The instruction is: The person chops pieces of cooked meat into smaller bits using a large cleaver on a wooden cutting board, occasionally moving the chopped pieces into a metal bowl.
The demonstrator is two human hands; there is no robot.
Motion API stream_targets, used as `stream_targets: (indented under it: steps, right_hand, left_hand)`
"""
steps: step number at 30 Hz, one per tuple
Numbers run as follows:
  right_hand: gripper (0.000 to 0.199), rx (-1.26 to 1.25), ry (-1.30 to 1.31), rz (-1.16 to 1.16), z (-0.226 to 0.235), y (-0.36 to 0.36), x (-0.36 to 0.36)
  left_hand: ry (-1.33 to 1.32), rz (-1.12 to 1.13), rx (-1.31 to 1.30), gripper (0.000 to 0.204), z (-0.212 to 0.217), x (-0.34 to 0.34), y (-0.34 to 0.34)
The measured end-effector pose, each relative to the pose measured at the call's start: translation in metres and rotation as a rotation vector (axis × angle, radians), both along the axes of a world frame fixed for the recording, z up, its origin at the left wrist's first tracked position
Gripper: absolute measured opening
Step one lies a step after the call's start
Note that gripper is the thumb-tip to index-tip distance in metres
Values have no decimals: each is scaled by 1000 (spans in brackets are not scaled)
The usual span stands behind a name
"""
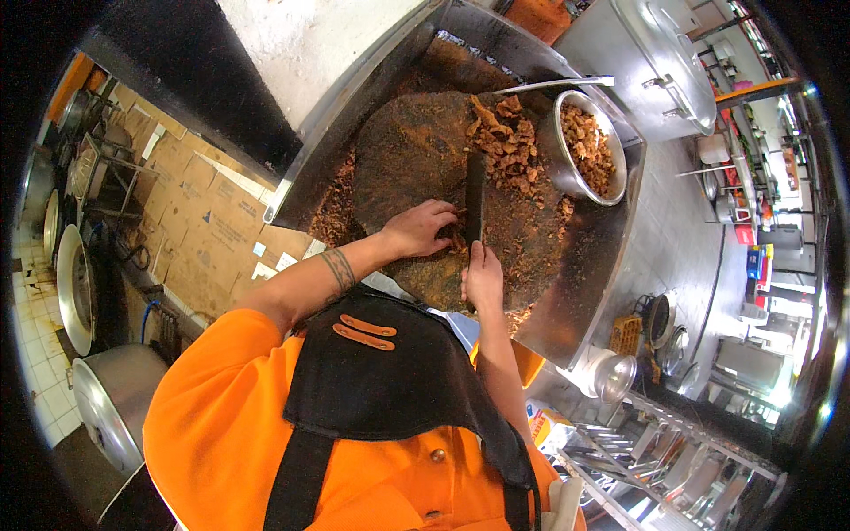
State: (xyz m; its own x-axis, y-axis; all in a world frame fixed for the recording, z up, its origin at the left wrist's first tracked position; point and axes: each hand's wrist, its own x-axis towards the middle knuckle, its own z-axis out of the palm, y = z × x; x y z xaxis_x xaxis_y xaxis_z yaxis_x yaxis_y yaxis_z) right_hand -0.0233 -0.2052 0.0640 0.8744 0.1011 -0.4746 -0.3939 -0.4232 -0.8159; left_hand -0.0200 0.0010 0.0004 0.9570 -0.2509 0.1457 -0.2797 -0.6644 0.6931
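Note:
A round, dark wooden chopping block (409, 146) sits inside a metal-walled counter, its surface covered with brown crumbs. My right hand (482, 278) is closed round the handle of a cleaver (475, 196), whose long dark blade points away from me over the block. Just left of the blade, my left hand (420, 228) rests with bent fingers on small bits of chopped meat, mostly hidden under the fingertips. Beyond the blade, to the right, lies a pile of browned meat pieces (509, 146). A metal bowl (570, 168) of chopped meat stands at the block's right edge.
A long metal utensil handle (558, 85) lies behind the bowl. The counter's raised metal wall (611, 257) rises on the right. A large lidded metal container (620, 62) stands at the far right. Big pots (119, 398) are at the left, and flattened cardboard (208, 212) covers the floor.

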Motion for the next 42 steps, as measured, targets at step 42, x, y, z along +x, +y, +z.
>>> stream_targets:
  steps: [42]
  right_hand:
    - [46,18,28,2,14,0,-2]
  left_hand:
    - [-238,-75,112,23,-12,2,3]
